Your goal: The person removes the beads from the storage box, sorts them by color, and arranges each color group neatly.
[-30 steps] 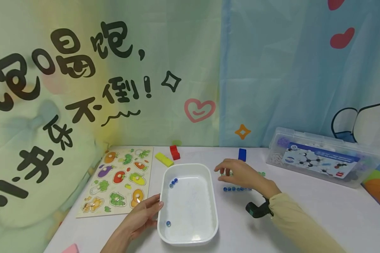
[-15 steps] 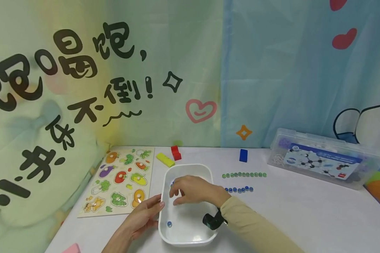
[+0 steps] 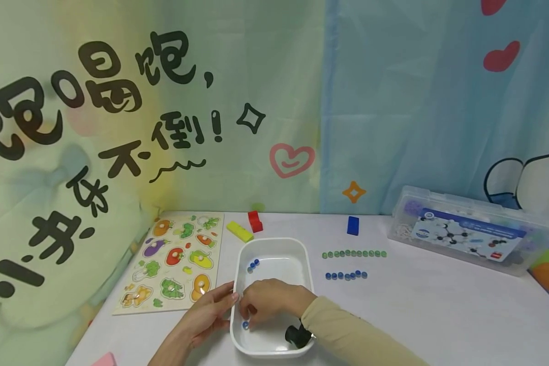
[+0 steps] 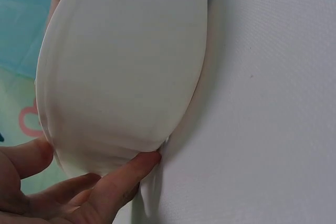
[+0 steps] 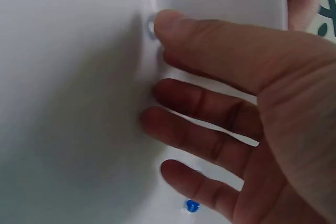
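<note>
A white rectangular tray (image 3: 274, 345) stands at the front middle of the table. My left hand (image 3: 208, 310) grips its left side, the thumb at the rim; in the left wrist view, the fingers (image 4: 126, 179) reach below against its outer wall (image 4: 121, 77). Inside the tray, my right hand (image 3: 270, 302) reaches down, thumb and forefinger close together right at a single blue glass marble (image 3: 245, 325). In the right wrist view the thumb (image 5: 173, 27) partly covers this marble (image 5: 151, 26); the other fingers are loosely bent. Farther back in the tray lie several blue marbles (image 3: 253, 265).
Right of the tray lie a row of green marbles (image 3: 354, 253) and a row of blue marbles (image 3: 346, 276). A vegetable puzzle board (image 3: 169, 264) lies left. Behind are yellow (image 3: 240, 231), red (image 3: 254, 222) and blue blocks (image 3: 353, 225), plus a clear lidded box (image 3: 471, 229).
My right hand has moved left from over the marble rows into the tray, then down toward its front left, to the single marble. My left hand keeps its grip on the tray.
</note>
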Demonstrator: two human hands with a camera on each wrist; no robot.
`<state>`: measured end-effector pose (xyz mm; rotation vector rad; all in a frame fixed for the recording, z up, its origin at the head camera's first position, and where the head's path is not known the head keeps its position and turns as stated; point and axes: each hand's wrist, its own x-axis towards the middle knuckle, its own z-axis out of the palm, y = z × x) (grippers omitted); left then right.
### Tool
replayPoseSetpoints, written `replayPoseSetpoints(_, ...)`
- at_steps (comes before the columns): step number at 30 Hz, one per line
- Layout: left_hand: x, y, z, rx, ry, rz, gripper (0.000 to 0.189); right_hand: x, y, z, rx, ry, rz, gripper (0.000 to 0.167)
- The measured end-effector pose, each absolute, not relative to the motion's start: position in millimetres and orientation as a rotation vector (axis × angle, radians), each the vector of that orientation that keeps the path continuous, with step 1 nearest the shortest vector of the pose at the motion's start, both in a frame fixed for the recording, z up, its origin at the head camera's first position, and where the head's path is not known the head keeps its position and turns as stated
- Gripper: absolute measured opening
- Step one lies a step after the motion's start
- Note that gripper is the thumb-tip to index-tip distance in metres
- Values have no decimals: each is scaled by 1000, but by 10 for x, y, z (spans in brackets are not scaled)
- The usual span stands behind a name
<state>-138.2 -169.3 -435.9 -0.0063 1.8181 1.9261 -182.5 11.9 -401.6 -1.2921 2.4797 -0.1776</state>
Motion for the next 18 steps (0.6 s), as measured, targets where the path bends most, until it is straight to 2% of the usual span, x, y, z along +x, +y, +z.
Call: replayPoseSetpoints(18, -1378, -1698, -4363, 12, 1812, 1926, 70, -1857, 158, -3991, -1316, 2518, -241, 5)
